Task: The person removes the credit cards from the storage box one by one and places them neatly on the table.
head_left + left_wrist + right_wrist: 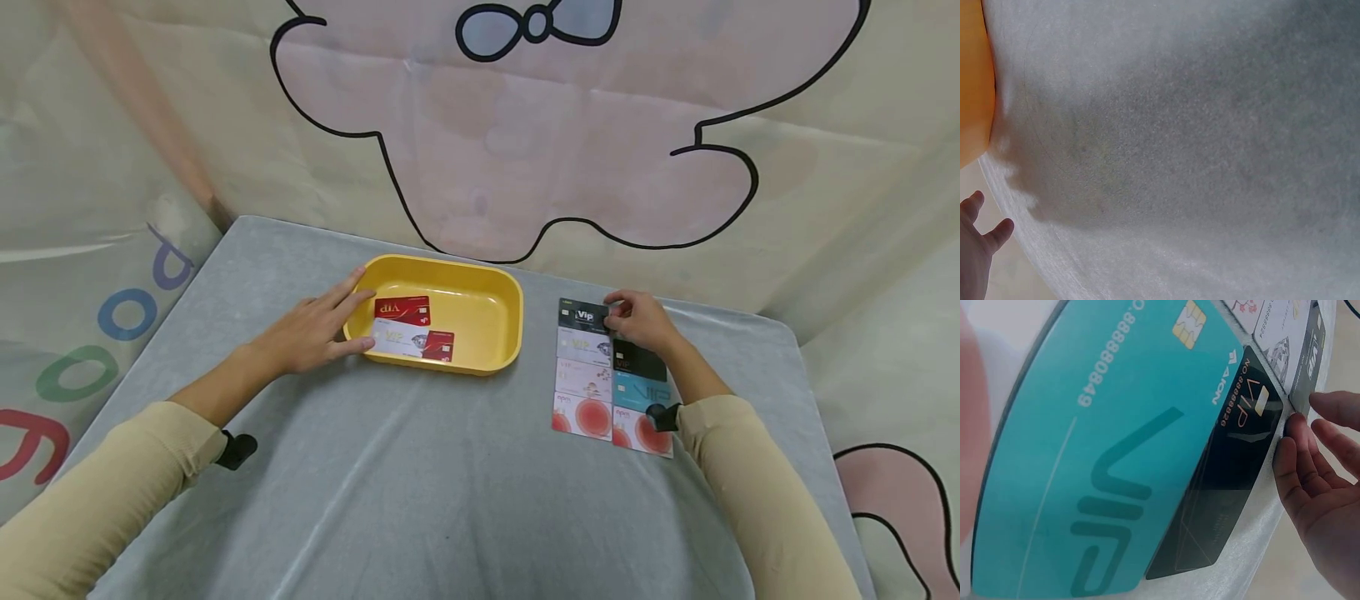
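My left hand (pixel 318 329) rests with spread fingers at the left end of a yellow tray (pixel 483 360). A red card (pixel 402 310) lies in the tray, with a silver-white card (pixel 397 337) partly covering another red card (pixel 441 346). My right hand (pixel 637 321) touches the right edge of a black VIP card (pixel 581 315) with its fingertips bent; the card lies flat atop the left column. Below it is a white VIP card (pixel 583 346). The right column holds a dark card (pixel 1222 481), partly hidden in the head view, and a teal card (pixel 1104 450).
A pale pink card (pixel 582 379) and two white cards with red circles, the left card (pixel 581 415) and the right card (pixel 641 432), fill the lower rows. Grey-blue cloth (pixel 420 483) covers the table, and a printed curtain (pixel 480 150) hangs behind.
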Tool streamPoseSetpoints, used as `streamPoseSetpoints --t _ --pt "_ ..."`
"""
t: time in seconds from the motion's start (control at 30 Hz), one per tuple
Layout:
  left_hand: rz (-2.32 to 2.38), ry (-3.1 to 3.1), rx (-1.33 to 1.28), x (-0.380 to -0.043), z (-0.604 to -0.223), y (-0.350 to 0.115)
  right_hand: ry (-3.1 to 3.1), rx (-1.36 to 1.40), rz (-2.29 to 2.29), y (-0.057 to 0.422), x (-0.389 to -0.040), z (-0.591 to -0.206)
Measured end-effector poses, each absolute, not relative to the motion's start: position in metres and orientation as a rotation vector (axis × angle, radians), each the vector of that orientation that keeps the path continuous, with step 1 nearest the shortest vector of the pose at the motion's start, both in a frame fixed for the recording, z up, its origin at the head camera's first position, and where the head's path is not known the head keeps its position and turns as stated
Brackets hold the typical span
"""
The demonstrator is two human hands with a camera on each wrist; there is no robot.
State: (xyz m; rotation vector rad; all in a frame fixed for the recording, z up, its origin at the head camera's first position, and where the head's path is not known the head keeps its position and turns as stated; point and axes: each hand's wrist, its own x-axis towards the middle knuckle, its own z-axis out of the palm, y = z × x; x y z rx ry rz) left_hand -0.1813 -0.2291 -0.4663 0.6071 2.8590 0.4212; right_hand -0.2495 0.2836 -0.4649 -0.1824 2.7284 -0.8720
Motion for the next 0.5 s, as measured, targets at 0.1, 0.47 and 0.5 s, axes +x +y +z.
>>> streamPoseSetpoints --t 0.1,0.47,0.5 --pt "0.429 2.856 0.598 -0.1807 -0.4657 -0.2290 2.719 -0.179 -0.864 0.2836 -0.2506 -0.4642" --pt "0.424 2.863 0.601 -0.1809 -0.4663 -0.2287 2.714 -0.195 -0.805 0.2818 -0.2526 -0.4640" --pt "0.425 2.863 0.599 -0.1807 -0.4661 -0.2287 2.715 -0.195 -0.801 0.2816 -0.2525 -0.4645"
